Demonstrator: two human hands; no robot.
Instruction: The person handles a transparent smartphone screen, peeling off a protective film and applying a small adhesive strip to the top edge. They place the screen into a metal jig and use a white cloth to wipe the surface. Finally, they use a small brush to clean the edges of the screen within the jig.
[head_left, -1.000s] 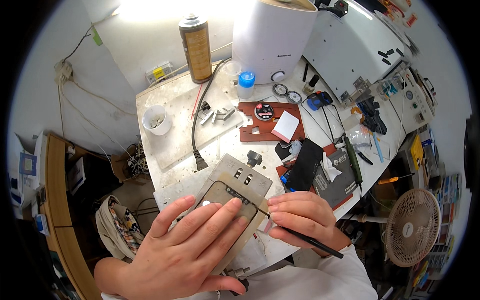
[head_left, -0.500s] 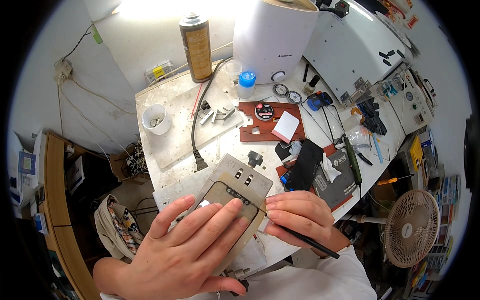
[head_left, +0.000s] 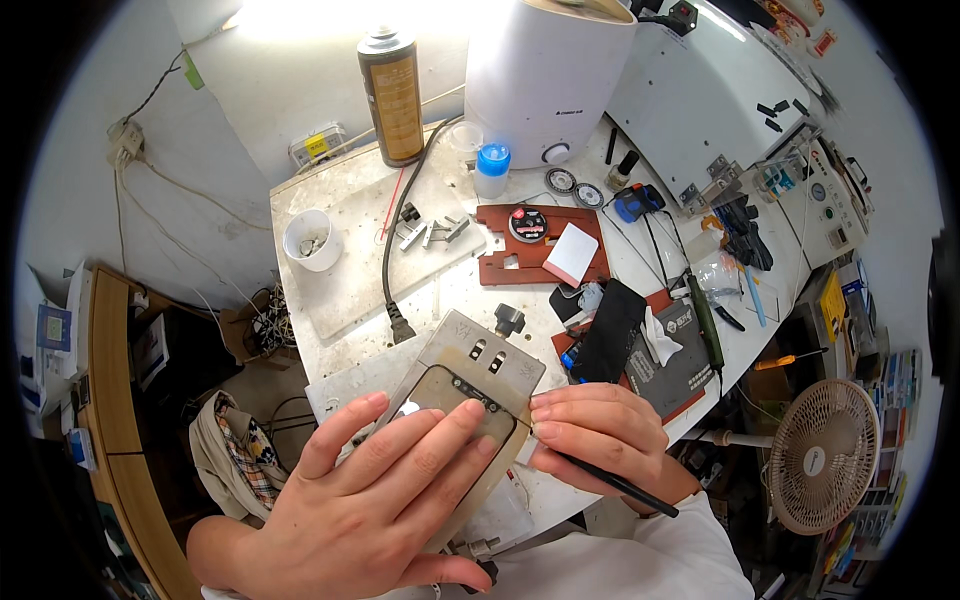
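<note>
A phone-shaped glass panel with a black border (head_left: 437,374) lies on a metal clamping fixture (head_left: 470,333) at the near edge of the table. My left hand (head_left: 385,485) rests flat across the panel with its fingers spread, covering most of it. At the panel's right corner, my right hand (head_left: 600,435) pinches a slim black-handled tool (head_left: 625,487). The handle slants down to the right out of my fingers. The tool's tip meets the panel's edge or lies just beside it; my fingertips partly hide it. A black knob (head_left: 509,319) sticks out from the fixture's far end.
Beyond the fixture lie a power cord plug (head_left: 400,327) and a red-brown tray (head_left: 500,268). Right of it are a black phone (head_left: 610,335) and a green pen-shaped tool (head_left: 705,320). A spray can (head_left: 392,105), white cup (head_left: 313,240) and white appliance (head_left: 545,80) stand farther back.
</note>
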